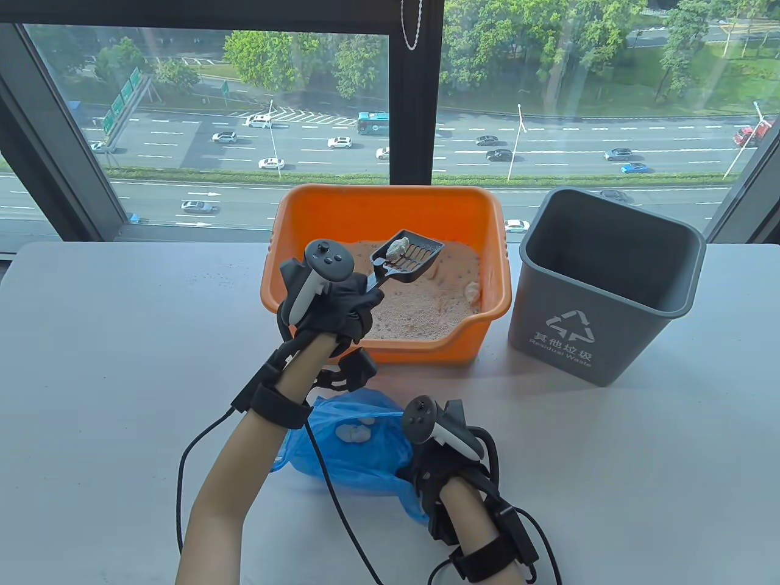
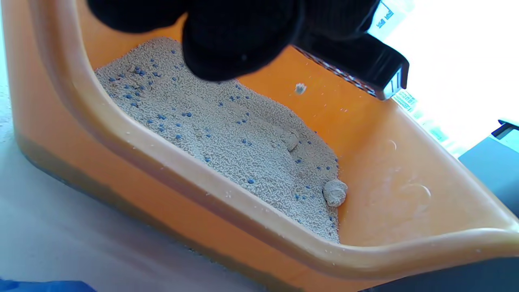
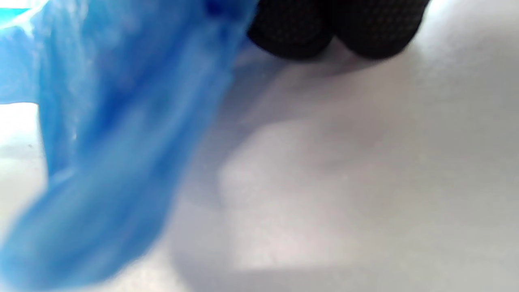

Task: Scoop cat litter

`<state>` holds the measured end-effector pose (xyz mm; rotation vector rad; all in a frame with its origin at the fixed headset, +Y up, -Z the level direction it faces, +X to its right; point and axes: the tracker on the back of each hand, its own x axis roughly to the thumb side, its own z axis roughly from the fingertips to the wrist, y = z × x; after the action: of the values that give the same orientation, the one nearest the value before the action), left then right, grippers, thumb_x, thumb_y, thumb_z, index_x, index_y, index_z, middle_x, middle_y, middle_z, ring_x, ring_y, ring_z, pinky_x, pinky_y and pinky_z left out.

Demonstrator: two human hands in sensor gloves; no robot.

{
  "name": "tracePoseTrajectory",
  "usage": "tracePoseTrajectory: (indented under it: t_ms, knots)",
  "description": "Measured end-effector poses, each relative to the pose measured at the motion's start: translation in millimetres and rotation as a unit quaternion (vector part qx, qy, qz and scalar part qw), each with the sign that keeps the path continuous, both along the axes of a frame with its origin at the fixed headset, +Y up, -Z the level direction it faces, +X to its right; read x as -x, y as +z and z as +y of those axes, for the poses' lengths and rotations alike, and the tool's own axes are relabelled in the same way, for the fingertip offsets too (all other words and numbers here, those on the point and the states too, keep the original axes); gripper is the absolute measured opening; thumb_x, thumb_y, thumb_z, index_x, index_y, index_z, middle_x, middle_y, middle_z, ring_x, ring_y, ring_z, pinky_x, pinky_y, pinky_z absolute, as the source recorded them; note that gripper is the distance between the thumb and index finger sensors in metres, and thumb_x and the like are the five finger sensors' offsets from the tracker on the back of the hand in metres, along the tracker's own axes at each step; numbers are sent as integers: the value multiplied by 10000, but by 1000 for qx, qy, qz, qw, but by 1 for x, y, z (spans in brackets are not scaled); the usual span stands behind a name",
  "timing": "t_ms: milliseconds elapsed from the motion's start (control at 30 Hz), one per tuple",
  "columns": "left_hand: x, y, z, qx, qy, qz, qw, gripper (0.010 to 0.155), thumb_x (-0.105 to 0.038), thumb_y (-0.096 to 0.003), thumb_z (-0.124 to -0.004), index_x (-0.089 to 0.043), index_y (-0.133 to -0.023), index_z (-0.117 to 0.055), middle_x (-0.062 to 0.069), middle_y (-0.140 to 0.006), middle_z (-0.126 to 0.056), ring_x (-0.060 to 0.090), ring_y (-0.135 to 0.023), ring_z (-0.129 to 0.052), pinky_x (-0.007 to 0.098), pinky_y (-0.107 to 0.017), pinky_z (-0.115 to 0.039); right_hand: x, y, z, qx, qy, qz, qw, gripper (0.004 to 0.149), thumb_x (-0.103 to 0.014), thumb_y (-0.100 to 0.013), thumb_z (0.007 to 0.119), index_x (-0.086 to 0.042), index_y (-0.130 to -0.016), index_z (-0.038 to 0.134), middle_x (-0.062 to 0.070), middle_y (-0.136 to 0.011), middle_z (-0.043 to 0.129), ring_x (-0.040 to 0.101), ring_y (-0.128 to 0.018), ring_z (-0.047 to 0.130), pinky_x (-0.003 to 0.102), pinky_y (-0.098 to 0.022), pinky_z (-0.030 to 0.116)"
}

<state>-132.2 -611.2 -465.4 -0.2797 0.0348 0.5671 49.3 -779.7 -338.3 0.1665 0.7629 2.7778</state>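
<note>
An orange litter box (image 1: 286,274) holds pale litter (image 1: 420,298), also in the left wrist view (image 2: 227,134). My left hand (image 1: 341,301) grips the handle of a black slotted scoop (image 1: 409,256), held above the litter with a grey clump (image 1: 397,247) in it. The scoop's underside shows in the left wrist view (image 2: 365,65). Another clump (image 1: 472,294) lies at the box's right side, as the left wrist view shows too (image 2: 335,192). My right hand (image 1: 420,469) holds the edge of a blue plastic bag (image 1: 359,445) with white clumps (image 1: 355,431) inside; the bag also shows in the right wrist view (image 3: 101,142).
A grey waste bin (image 1: 600,286) stands open to the right of the litter box. The white table (image 1: 122,341) runs to a window at the back. Glove cables (image 1: 183,463) trail toward the front edge.
</note>
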Motion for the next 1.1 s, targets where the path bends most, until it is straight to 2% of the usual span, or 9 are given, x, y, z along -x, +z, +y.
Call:
tracePoseTrajectory:
  t_ms: [100, 333, 467, 867, 1100]
  knots:
    - [8, 16, 7, -9, -14, -16, 1000, 601, -437, -537, -676, -161, -1058, -555, -33, -653, -848, 76, -356, -949, 304, -375, -820, 0, 0, 0, -1, 1, 0, 1000, 835, -383, -367, 878, -168, -1012, 392, 219, -896, 452, 81, -455, 783, 298, -354, 741]
    - [42, 68, 23, -8, 18, -70, 997, 600, -434, -535, -687, -161, -1056, -566, -27, -650, -854, 84, -353, -952, 311, -375, -820, 1, 1, 0, -4, 7, 0, 1000, 834, -386, -367, 871, -168, -1012, 391, 219, -896, 455, 79, -455, 784, 297, -353, 743]
    - [62, 95, 26, -11, 26, -96, 995, 599, -431, -531, -697, -166, -1054, -575, -23, -649, -858, 92, -355, -955, 315, -380, -819, 1, 1, 1, -4, 9, 0, 1000, 832, -388, -366, 871, -168, -1011, 393, 218, -896, 455, 80, -454, 784, 298, -354, 742]
    - [126, 186, 4, 25, -11, -141, 990, 598, -418, -520, -731, -168, -1049, -604, -4, -646, -871, 120, -356, -961, 334, -385, -816, 2, 2, 1, -5, 9, -2, 1000, 835, -389, -365, 870, -168, -1011, 391, 217, -896, 455, 80, -455, 784, 298, -355, 742]
    - [128, 206, -5, 66, -57, -194, 977, 599, -414, -513, -744, -167, -1045, -621, 3, -646, -878, 131, -359, -968, 343, -386, -817, 2, 2, 1, -4, 10, -2, 1000, 838, -390, -363, 872, -165, -1011, 391, 221, -894, 454, 81, -455, 784, 300, -355, 743]
